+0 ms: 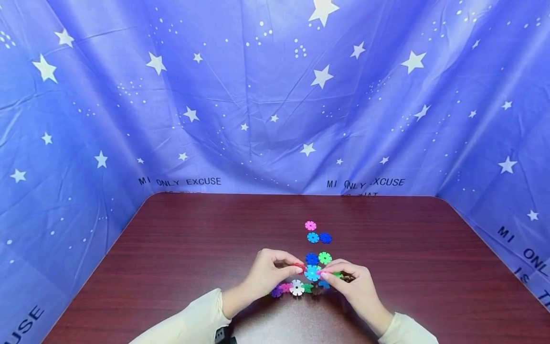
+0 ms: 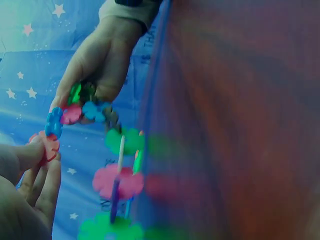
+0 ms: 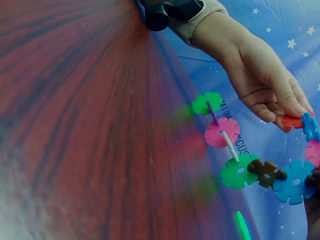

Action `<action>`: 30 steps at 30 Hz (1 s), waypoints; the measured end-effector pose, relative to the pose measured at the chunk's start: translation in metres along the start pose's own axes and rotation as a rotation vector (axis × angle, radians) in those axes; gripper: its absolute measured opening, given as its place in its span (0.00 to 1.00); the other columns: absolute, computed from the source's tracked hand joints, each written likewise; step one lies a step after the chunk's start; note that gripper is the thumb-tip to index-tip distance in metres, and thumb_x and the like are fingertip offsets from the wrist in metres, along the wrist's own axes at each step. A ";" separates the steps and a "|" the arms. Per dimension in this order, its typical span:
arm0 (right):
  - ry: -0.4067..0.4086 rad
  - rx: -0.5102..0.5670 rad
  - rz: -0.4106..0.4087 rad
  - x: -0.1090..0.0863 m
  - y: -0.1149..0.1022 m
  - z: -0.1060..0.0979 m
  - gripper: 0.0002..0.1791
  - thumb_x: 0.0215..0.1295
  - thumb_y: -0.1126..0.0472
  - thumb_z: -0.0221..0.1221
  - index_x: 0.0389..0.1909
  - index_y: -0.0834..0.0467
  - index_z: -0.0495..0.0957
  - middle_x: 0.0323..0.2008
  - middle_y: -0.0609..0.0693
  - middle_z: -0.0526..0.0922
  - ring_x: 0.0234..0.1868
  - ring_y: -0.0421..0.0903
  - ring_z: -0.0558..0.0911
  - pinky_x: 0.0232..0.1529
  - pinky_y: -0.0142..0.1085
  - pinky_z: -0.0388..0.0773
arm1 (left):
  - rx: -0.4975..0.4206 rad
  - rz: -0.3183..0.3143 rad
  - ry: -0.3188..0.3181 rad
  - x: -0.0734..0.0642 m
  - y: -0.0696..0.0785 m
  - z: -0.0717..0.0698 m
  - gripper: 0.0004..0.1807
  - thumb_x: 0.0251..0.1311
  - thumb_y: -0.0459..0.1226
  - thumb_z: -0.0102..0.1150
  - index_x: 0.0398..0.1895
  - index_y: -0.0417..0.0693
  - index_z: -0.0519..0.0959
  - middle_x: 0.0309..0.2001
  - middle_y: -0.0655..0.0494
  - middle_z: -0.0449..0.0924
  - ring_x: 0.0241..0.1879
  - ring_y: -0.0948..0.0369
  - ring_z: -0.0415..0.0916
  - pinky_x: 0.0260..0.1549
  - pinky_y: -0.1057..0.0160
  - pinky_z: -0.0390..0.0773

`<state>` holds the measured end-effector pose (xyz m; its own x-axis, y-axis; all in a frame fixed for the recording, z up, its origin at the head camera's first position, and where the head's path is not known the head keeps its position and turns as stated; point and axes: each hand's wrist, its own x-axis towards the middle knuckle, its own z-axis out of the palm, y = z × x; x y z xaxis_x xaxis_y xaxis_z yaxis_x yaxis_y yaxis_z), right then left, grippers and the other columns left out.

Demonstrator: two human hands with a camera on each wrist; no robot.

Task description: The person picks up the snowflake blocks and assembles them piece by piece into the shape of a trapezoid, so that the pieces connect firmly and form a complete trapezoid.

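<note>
My left hand (image 1: 264, 274) pinches a red snowflake disc (image 1: 299, 266) between thumb and fingertips. Pressed against it edge to edge is a light blue snowflake disc (image 1: 312, 273). On the other side, my right hand (image 1: 355, 285) pinches a pink snowflake disc (image 1: 321, 273) at the light blue one. From there a joined chain of discs, with a green disc (image 3: 240, 171), a brown disc (image 3: 266, 173) and a blue disc (image 3: 294, 182), curves back toward the left. A white disc (image 1: 297, 287) and a purple disc (image 1: 276, 290) belong to this chain, below the hands.
Beyond the hands, several loose discs lie on the dark red wooden table (image 1: 193, 229): a pink one (image 1: 311, 225), a light blue one (image 1: 312, 237), a green one (image 1: 325, 257) and dark blue ones (image 1: 325, 238). A blue star-patterned cloth (image 1: 245, 95) surrounds the table.
</note>
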<state>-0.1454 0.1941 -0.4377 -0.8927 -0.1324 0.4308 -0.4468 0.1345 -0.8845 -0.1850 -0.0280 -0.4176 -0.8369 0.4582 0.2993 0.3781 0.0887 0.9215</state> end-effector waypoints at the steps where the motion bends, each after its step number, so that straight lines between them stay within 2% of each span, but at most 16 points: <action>1: 0.005 0.013 -0.008 0.000 0.000 0.000 0.04 0.56 0.71 0.63 0.30 0.62 0.85 0.33 0.48 0.85 0.36 0.39 0.81 0.28 0.29 0.78 | -0.008 -0.010 0.012 0.000 0.000 0.001 0.06 0.53 0.35 0.67 0.32 0.42 0.86 0.30 0.51 0.86 0.23 0.61 0.78 0.23 0.67 0.79; 4: -0.002 0.056 -0.035 0.001 0.000 0.001 0.05 0.55 0.74 0.62 0.30 0.64 0.85 0.32 0.46 0.84 0.34 0.36 0.80 0.28 0.28 0.78 | -0.030 -0.026 0.043 -0.001 0.004 0.003 0.06 0.52 0.33 0.67 0.32 0.39 0.86 0.30 0.48 0.86 0.23 0.67 0.76 0.23 0.70 0.78; 9: -0.020 0.084 -0.054 0.002 -0.003 0.001 0.05 0.55 0.75 0.62 0.29 0.65 0.84 0.30 0.43 0.83 0.35 0.36 0.79 0.30 0.28 0.78 | -0.039 -0.015 0.053 -0.001 0.010 0.005 0.05 0.52 0.29 0.65 0.32 0.34 0.85 0.30 0.43 0.85 0.22 0.70 0.74 0.21 0.75 0.73; 13: -0.046 0.050 -0.027 0.004 -0.002 -0.001 0.05 0.56 0.74 0.62 0.30 0.62 0.84 0.30 0.43 0.83 0.34 0.35 0.79 0.28 0.28 0.77 | -0.045 -0.026 0.038 0.000 0.010 0.005 0.05 0.53 0.28 0.65 0.32 0.33 0.85 0.30 0.43 0.85 0.22 0.69 0.75 0.22 0.70 0.77; 18: -0.088 -0.036 -0.030 0.009 -0.002 -0.005 0.06 0.57 0.71 0.63 0.32 0.59 0.84 0.32 0.47 0.84 0.35 0.38 0.80 0.29 0.31 0.78 | -0.056 -0.076 0.046 -0.001 0.004 0.004 0.07 0.52 0.33 0.68 0.33 0.39 0.86 0.30 0.47 0.85 0.24 0.65 0.78 0.25 0.63 0.81; 21: -0.115 -0.073 -0.040 0.012 -0.005 -0.008 0.06 0.57 0.71 0.63 0.36 0.61 0.84 0.35 0.51 0.84 0.36 0.40 0.81 0.29 0.33 0.79 | -0.073 -0.085 0.059 -0.001 0.003 0.005 0.07 0.51 0.34 0.68 0.33 0.40 0.86 0.29 0.48 0.85 0.25 0.64 0.80 0.25 0.65 0.80; 24: -0.143 -0.084 0.000 0.015 -0.011 -0.012 0.09 0.56 0.69 0.65 0.39 0.63 0.83 0.39 0.53 0.85 0.37 0.40 0.82 0.27 0.34 0.80 | -0.085 -0.091 0.073 -0.001 0.003 0.008 0.07 0.51 0.34 0.69 0.32 0.39 0.86 0.29 0.47 0.85 0.26 0.62 0.81 0.25 0.68 0.79; 26: -0.170 -0.098 0.014 0.016 -0.014 -0.013 0.11 0.55 0.68 0.66 0.41 0.64 0.83 0.41 0.54 0.84 0.38 0.42 0.82 0.27 0.35 0.81 | -0.102 -0.093 0.077 0.000 0.003 0.010 0.07 0.51 0.33 0.69 0.32 0.38 0.86 0.29 0.46 0.85 0.27 0.56 0.82 0.25 0.70 0.79; 30: -0.201 -0.212 -0.032 0.017 -0.018 -0.015 0.15 0.51 0.64 0.69 0.42 0.60 0.84 0.40 0.52 0.85 0.41 0.41 0.82 0.35 0.36 0.82 | -0.125 -0.094 0.082 0.001 0.004 0.015 0.06 0.51 0.32 0.68 0.31 0.37 0.85 0.29 0.44 0.85 0.29 0.47 0.83 0.26 0.71 0.79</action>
<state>-0.1535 0.2040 -0.4117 -0.8580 -0.3285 0.3948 -0.4955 0.3265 -0.8049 -0.1782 -0.0145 -0.4172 -0.8975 0.3794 0.2251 0.2489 0.0144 0.9684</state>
